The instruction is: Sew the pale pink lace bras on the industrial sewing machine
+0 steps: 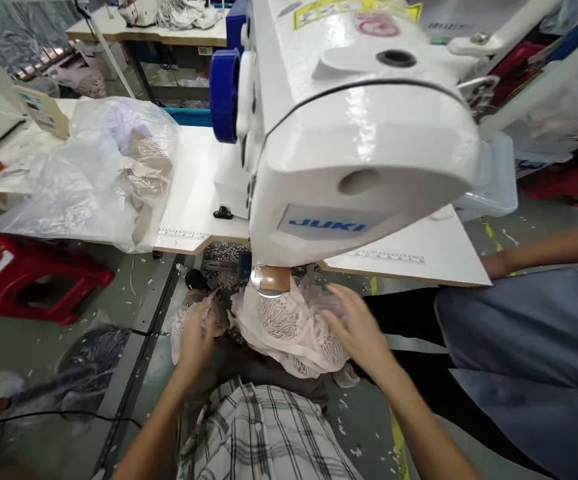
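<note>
Pale pink lace fabric (281, 323) hangs below the head of a white sewing machine (363, 147), over the lap. My right hand (356, 327) is at the right edge of this fabric, its fingers apart and touching sheer material. At the left, my left hand (199, 333) is beside another bunch of pale lace (177, 333); its fingers are blurred, so its hold on the lace is unclear. A copper-coloured part (275, 279) sits at the bottom of the machine head, just above the fabric.
A clear plastic bag (83, 173) with fabric lies on the white table (193, 180) at the left. Below it stands a red stool (33, 277). Another person in a blue-grey garment (529, 340) is close at the right. A clear bin (491, 177) stands behind the table.
</note>
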Demonstrator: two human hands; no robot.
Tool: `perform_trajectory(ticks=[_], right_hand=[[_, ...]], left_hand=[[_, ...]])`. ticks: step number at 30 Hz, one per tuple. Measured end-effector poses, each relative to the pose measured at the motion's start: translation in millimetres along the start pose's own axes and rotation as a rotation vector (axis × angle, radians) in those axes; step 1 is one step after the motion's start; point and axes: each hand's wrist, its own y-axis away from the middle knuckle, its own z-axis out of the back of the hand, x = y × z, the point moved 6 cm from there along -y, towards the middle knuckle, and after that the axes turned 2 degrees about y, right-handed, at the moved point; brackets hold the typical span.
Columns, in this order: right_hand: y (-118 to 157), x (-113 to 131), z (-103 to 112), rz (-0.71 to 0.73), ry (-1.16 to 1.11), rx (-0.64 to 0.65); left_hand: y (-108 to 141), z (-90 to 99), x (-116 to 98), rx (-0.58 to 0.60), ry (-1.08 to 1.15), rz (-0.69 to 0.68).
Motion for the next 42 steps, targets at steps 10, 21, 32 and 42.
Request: perform_trajectory(ticks=[10,21,32,42], right_hand=[[8,38,-71,-0.016,-0.117,0.167],[42,170,-42,0.651,-0.325,0.712],[74,115,71,0.256,-0.428,0.458],[17,79,49,0.148,-0.491,0.401]], left_hand=[[0,3.9,86,0.232,-0.231,0.264],[64,87.3,-89,0.315,0.574,-0.403],[35,29.8,-108,0.72,1.153,0.007],[29,80.8,-214,0.723,0.646,-0.494]])
